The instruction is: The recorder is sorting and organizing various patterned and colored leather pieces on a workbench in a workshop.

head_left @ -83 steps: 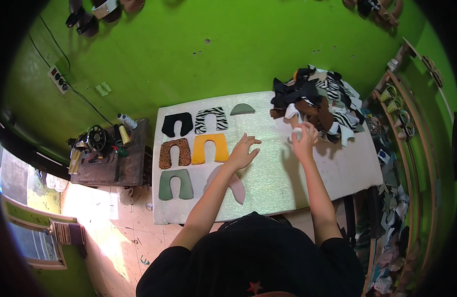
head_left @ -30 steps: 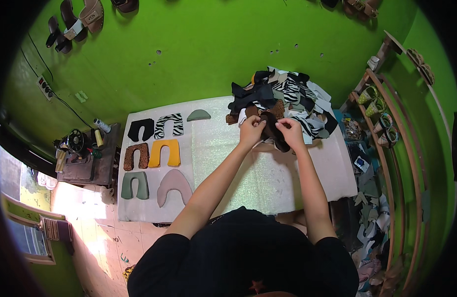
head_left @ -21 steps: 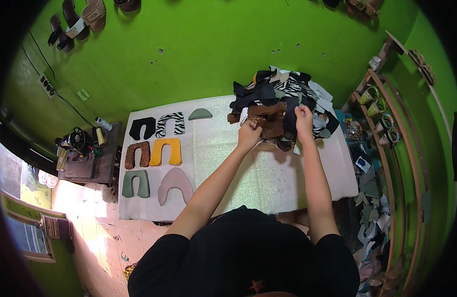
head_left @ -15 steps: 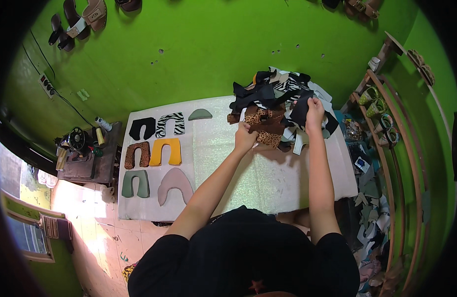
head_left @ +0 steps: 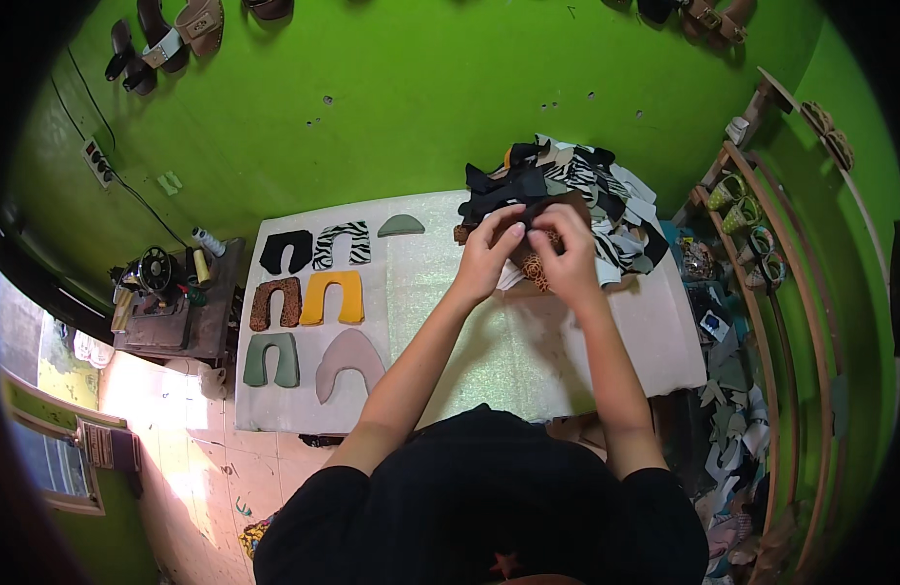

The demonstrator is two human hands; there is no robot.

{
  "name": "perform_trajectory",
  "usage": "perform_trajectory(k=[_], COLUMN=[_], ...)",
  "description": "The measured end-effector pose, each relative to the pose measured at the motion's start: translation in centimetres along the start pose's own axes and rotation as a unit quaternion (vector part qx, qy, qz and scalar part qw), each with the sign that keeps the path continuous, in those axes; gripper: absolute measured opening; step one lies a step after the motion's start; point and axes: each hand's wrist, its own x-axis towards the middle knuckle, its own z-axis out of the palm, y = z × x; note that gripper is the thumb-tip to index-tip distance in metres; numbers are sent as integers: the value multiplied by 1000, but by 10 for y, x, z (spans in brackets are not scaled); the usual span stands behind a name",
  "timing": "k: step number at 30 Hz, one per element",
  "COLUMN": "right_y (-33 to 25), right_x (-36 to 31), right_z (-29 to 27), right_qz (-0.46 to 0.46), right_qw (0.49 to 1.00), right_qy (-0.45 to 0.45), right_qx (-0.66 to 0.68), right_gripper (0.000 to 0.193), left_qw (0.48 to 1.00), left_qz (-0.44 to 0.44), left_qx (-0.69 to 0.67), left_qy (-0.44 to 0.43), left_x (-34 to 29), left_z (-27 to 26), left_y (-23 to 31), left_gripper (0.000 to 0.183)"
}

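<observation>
Both of my hands are close together over a heap of cut material scraps at the far right of the white-topped table. My left hand is curled with thumb and fingers pinching. Facing it, my right hand is also closed, its thumb near the left one. A dark scrap lies between the fingertips, mostly hidden by them. Just below the hands shows a leopard-print scrap. Zebra-striped, black, white and brown pieces make up the rest of the heap.
U-shaped pieces lie in rows on the table's left: black, zebra, leopard, yellow, green and pink. A sewing machine stands left; a wooden rack stands right.
My right hand has come left and down from a black scrap at the heap's right. My left hand has shifted slightly right and up, so the two now meet.
</observation>
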Motion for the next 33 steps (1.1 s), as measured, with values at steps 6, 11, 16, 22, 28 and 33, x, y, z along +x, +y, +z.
perform_trajectory(k=[6, 11, 16, 22, 28, 33], right_y=[-27, -27, -15, -36, -52, -57], right_x=[-20, -40, -63, -75, -81, -79], right_z=[35, 69, 116, 165, 215, 253], right_qz=[17, 113, 368, 413, 440, 419], right_qw=[998, 988, 839, 685, 721, 798], right_qy=[-55, -41, -127, -195, -183, -182], right_qx=[5, 94, 380, 568, 503, 393], right_gripper=[16, 28, 39, 26, 13, 11], left_qw=[993, 995, 982, 968, 966, 954], left_qz=[-49, -77, -174, -229, -238, -267], left_qx=[98, -51, 14, -86, -95, -70], left_qy=[-48, -37, -65, -60, -25, 114], left_x=[-20, -38, -59, -85, -117, -150], left_z=[-32, -72, -110, -169, -235, -293], left_y=[18, 28, 65, 81, 82, 52], left_gripper=[27, 36, 40, 35, 29, 19])
